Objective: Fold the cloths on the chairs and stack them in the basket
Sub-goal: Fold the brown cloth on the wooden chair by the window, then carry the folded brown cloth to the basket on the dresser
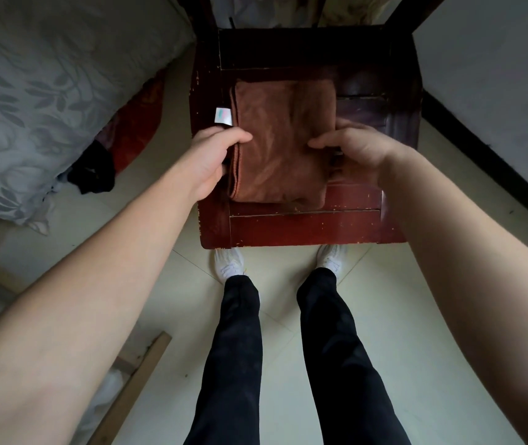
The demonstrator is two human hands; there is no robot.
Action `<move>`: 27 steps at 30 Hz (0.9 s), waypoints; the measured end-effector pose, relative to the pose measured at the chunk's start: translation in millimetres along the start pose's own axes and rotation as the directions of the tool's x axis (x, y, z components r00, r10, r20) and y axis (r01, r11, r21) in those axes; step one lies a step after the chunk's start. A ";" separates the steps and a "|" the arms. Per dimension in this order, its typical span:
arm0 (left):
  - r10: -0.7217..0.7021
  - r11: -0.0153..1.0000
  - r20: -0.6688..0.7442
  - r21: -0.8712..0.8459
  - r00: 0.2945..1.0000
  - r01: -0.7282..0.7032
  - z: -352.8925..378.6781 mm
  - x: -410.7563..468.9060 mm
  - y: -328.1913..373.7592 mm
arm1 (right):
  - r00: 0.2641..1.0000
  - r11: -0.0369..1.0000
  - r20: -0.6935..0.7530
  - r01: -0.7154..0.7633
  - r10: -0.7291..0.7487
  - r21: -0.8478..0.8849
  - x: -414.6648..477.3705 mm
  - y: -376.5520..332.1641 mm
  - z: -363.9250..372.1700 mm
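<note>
Your left hand (214, 154) and right hand (352, 146) each pinch an edge of the folded cloth (275, 123) on the chair (304, 226); lifting unevenly could let the layers slip open.

Illumination is dim, soft and cool grey overall. The pale floor (416, 316) is the brightest zone. The near edge of the chair (304, 229) reads red, while its far half sinks into near-black shadow. Wide-angle distortion stretches the forearms (96, 300) at the lower corners and bows the dark skirting (487, 165). Texture on the cloth (282, 146) renders soft and slightly smeared.
</note>
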State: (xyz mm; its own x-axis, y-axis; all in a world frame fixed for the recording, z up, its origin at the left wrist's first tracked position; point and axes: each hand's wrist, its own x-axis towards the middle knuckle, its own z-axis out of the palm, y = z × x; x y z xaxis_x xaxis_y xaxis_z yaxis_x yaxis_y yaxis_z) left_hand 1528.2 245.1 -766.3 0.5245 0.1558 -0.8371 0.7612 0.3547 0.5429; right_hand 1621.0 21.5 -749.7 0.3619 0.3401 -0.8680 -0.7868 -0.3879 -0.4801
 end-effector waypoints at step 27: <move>0.596 0.792 -0.229 0.004 0.770 -0.611 -46.4 -511.9 201.6 | 0.630 0.827 0.684 0.558 -0.367 -0.070 -411.1 -251.4 131.7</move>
State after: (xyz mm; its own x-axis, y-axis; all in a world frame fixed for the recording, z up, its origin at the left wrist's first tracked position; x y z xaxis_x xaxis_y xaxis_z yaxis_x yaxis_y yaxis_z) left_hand 1395.5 279.6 -231.5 0.7697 0.5426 -0.3364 0.2836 0.1815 0.9416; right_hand 1604.1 92.0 -255.4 0.1754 0.9428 -0.2837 -0.4134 -0.1910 -0.8903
